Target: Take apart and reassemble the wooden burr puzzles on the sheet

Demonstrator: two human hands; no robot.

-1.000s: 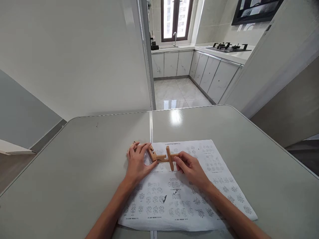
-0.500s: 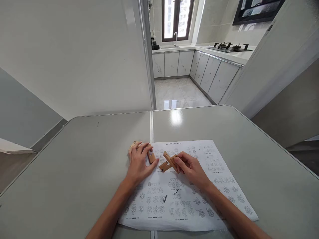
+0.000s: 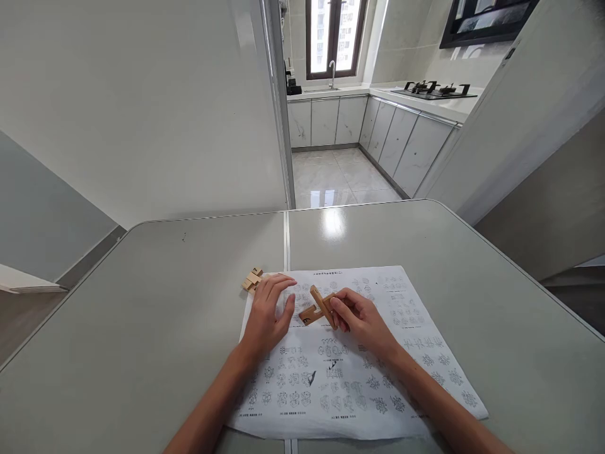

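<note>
My right hand (image 3: 357, 315) pinches crossed wooden puzzle pieces (image 3: 324, 308) above the printed sheet. Notched bars make up this small assembly, one slanting across another, and a dark mark shows on the lower left end. My left hand (image 3: 270, 315) is over the sheet's left part, its fingers stretched out and the thumb apart. No piece shows in it, though the space under the palm is hidden. Just beyond its knuckles lies a small cluster of loose wooden pieces (image 3: 252, 279), partly covered by the hand.
The large printed sheet (image 3: 411, 378), covered in small line diagrams, lies across the seam of a grey table (image 3: 142, 328). Past the table's far edge, a doorway opens on a kitchen with white cabinets (image 3: 326, 120) and a gas hob (image 3: 437, 89).
My left hand has drawn back from the loose pieces, uncovering more of them. The wooden piece beneath its fingers is out of sight now. My right hand's assembly has barely shifted.
</note>
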